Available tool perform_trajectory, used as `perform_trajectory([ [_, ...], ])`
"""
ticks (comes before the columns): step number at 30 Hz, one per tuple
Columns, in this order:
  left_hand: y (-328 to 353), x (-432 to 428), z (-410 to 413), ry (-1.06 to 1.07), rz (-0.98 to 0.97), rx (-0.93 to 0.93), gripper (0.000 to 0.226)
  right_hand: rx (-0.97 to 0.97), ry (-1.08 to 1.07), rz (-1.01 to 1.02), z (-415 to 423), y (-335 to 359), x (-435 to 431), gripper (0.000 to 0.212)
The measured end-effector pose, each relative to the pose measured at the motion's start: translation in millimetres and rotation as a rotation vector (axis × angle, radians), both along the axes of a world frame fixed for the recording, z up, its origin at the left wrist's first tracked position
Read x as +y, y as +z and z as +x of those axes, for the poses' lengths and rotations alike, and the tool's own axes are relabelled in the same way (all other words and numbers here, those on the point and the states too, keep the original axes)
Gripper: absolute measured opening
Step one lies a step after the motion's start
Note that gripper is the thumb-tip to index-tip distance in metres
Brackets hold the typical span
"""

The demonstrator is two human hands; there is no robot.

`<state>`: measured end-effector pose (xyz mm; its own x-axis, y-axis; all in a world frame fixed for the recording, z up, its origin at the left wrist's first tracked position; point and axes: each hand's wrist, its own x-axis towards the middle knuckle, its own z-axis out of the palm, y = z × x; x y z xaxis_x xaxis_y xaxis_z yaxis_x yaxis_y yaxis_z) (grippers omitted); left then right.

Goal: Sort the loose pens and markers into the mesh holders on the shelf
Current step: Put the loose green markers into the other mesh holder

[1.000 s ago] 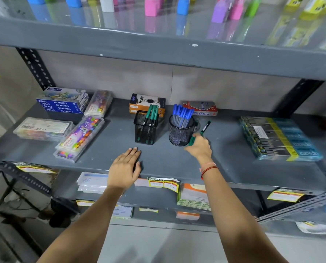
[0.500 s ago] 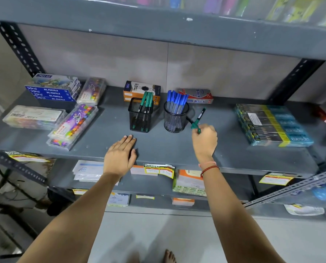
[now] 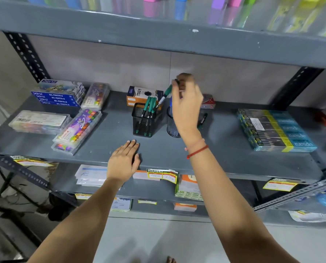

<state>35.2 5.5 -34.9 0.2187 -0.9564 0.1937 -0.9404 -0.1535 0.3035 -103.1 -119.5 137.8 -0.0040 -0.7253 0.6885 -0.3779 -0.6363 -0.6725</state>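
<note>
Blue boxes [image 3: 58, 98] read "DOMS OIL PASTELS"; a shelf-edge tag [image 3: 162, 175] reads "MARKET".

Grey shelf [image 3: 215, 154]: square mesh holder [image 3: 143, 122], round mesh holder [image 3: 172, 128], pastel boxes [image 3: 59, 93].

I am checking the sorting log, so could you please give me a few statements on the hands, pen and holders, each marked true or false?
1. The right hand holds a green pen above the square holder. True.
2. The left hand grasps a marker. False: it rests flat and empty on the shelf.
3. The square holder has green pens in it. True.
4. The held pen lies flat on the shelf. False: it is in the air, tilted, tip down.
5. The round holder stands left of the square one. False: it stands right of it.
</note>
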Motion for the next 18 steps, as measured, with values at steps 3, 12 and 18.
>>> perform_trajectory([
  [3, 0, -1, 0, -0.003, -0.004, -0.002, 0.054, 0.147, 0.073, 0.054, 22, -12, -15, 0.01],
  [12, -1, -3, 2, -0.012, -0.013, -0.024, 0.05, 0.418, 0.159, 0.354, 46, -67, -28, 0.029],
  [18, -3, -3, 3, -0.013, -0.018, -0.026, 0.05, 0.381, -0.038, 0.278, 21, -66, -36, 0.034],
])
